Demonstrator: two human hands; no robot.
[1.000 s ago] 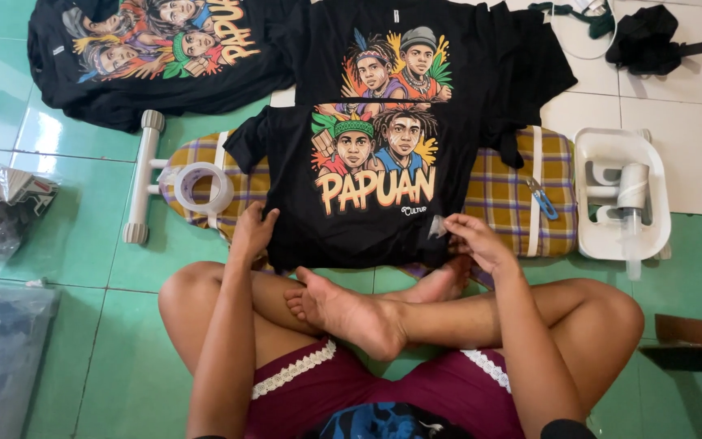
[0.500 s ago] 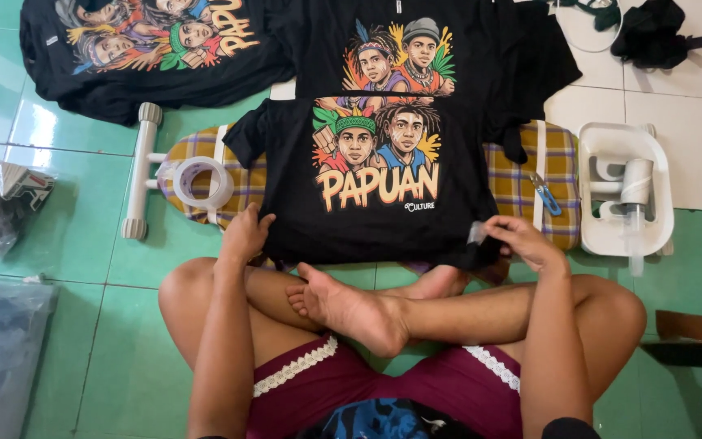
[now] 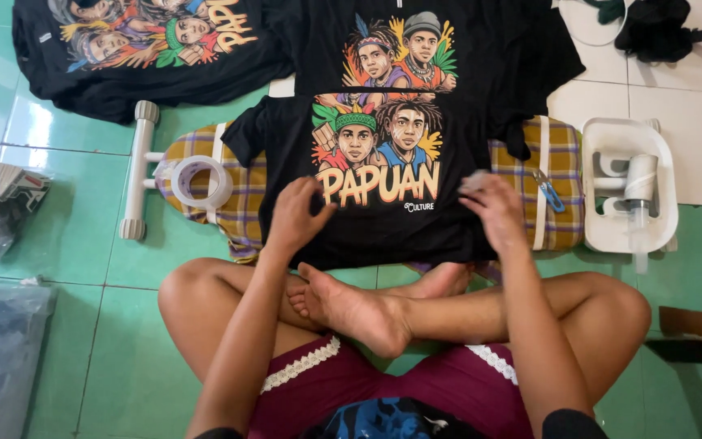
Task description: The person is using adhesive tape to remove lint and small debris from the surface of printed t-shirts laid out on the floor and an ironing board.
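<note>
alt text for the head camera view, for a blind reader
A person sitting cross-legged on a green tiled floor presses both hands, left hand and right hand, onto a black printed t-shirt spread over a plaid ironing board.

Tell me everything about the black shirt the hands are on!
The shirt is black soft cloth with short sleeves. On its front is a bright cartoon print of two faces with leaves and big orange letters. It lies flat, front up, on a checked yellow ironing board. The left hand presses on the print and the right hand rests on the cloth beside it, with something small and pale at its fingertips. Another shirt lies just above it.
</note>
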